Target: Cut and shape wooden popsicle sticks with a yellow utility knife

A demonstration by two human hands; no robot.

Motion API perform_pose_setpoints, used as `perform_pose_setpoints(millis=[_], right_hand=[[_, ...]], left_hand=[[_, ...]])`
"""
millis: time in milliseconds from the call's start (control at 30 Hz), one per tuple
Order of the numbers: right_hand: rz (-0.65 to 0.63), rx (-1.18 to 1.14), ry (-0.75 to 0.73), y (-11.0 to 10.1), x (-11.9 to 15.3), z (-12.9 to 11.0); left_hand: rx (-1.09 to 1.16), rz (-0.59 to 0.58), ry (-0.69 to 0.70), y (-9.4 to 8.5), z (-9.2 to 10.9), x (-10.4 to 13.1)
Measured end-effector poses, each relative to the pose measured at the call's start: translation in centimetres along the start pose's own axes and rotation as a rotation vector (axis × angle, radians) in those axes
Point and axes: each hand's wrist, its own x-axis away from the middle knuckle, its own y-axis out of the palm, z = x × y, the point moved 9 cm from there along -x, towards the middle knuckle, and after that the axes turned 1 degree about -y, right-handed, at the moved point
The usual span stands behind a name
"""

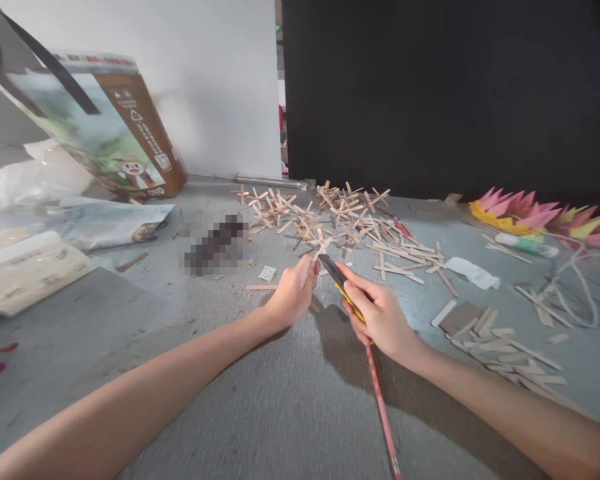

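Observation:
Near the middle of the view, my left hand (294, 293) is closed on a thin wooden stick (323, 248), whose pale end sticks up past the fingers. My right hand (380, 313) is wrapped round a black and yellow utility knife (337, 275). The front end of the knife points up and left, close to the stick and my left fingers. Whether the blade touches the wood is too small to tell. Behind both hands lies a pile of sticks crossed over one another (275, 208). A pink pencil-like rod (380, 400) lies below my right hand.
Loose sticks (505, 350) lie at the right, beside a white cable (580, 287) and pink-yellow paper petals (520, 212). A printed bag (125, 133) and plastic packets (35, 270) stand or lie at the left. White and black panels (445, 100) rise behind the table (205, 413).

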Motion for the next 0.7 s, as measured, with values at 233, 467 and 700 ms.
perform_pose_setpoints(millis=[233, 467, 700], right_hand=[[-0.096, -0.254, 0.075, 1.1, -0.2, 0.7], [-0.145, -0.377, 0.091, 2.4, 0.4, 0.7], [-0.161, -0.429, 0.081, 2.5, 0.4, 0.8]], left_hand=[[0.024, 0.014, -0.048, 0.1, 0.0, 0.1], [0.033, 0.013, -0.047, -0.1, 0.8, 0.2], [0.112, 0.005, -0.054, -0.3, 1.3, 0.1]])
